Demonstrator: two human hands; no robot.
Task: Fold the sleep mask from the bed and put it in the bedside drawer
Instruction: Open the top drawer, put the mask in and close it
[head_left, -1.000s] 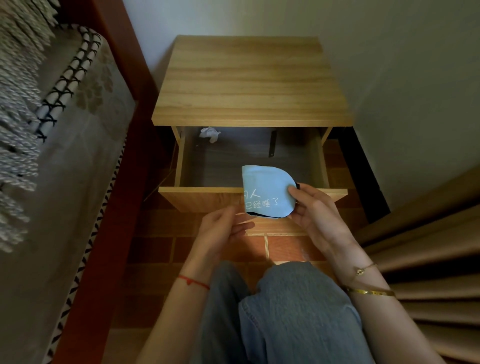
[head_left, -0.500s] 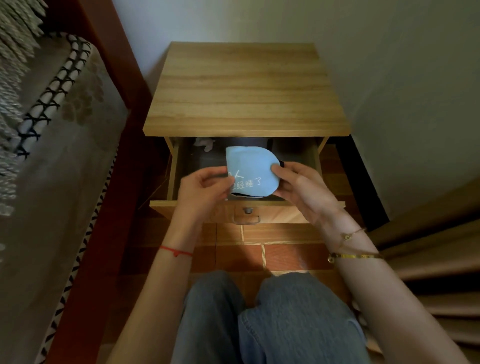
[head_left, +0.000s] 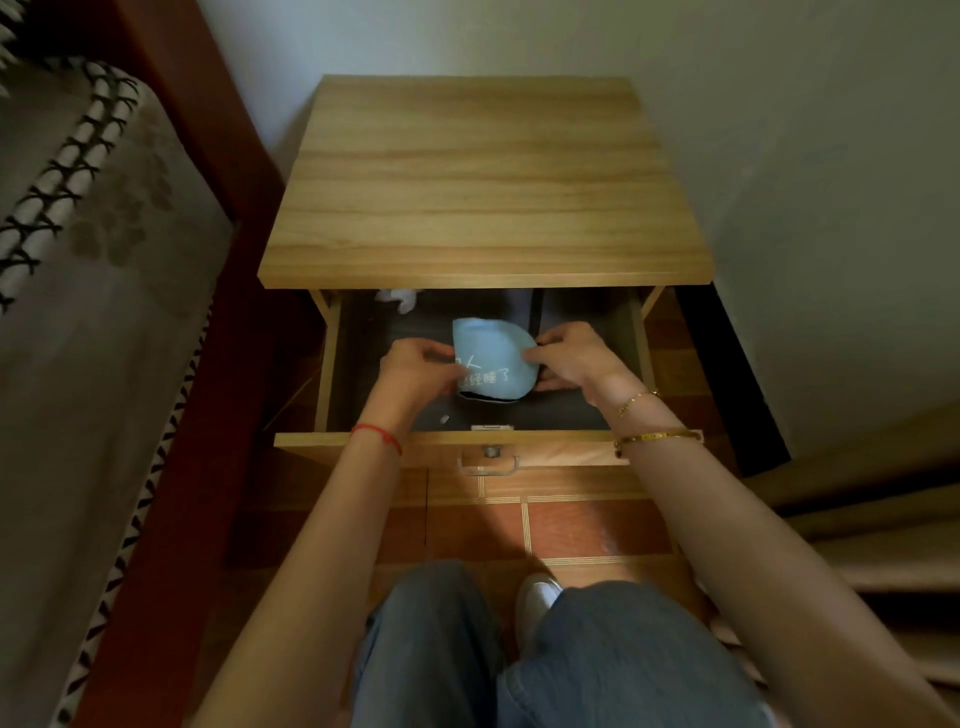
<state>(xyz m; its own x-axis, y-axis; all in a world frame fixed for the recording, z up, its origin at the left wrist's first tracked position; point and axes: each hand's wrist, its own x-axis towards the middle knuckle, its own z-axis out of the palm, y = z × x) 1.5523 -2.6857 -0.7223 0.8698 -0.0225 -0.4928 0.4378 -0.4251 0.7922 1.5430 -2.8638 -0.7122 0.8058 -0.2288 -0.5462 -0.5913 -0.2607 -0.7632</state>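
Both our hands are down inside the open drawer (head_left: 636, 358) of the bedside cabinet (head_left: 483, 187). Between them we hold the folded sleep mask (head_left: 493, 364), a pale blue piece with white characters printed on it and a dark edge showing along its near side. Our left hand (head_left: 415, 371) pinches the mask's left edge, fingers curled closed on the fabric, a red string on that wrist. Our right hand (head_left: 571, 358) has its grip closed on the mask's right edge, thumb and fingertips (head_left: 535, 356) on the blue cloth, with two gold bracelets on the wrist. The mask sits low in the drawer, roughly at its middle, over the dark drawer floor; we cannot tell whether it already rests on that floor or is just above it. A crumpled bit of white paper (head_left: 397, 300) lies at the back left corner of the drawer, well apart from the mask. The drawer's front panel carries a metal handle (head_left: 488, 465), below our forearms. To the left runs the bed (head_left: 104, 312) with its patterned cover and red-brown wooden frame. Our knees in blue jeans fill the bottom of the view over reddish floor tiles (head_left: 587, 525).
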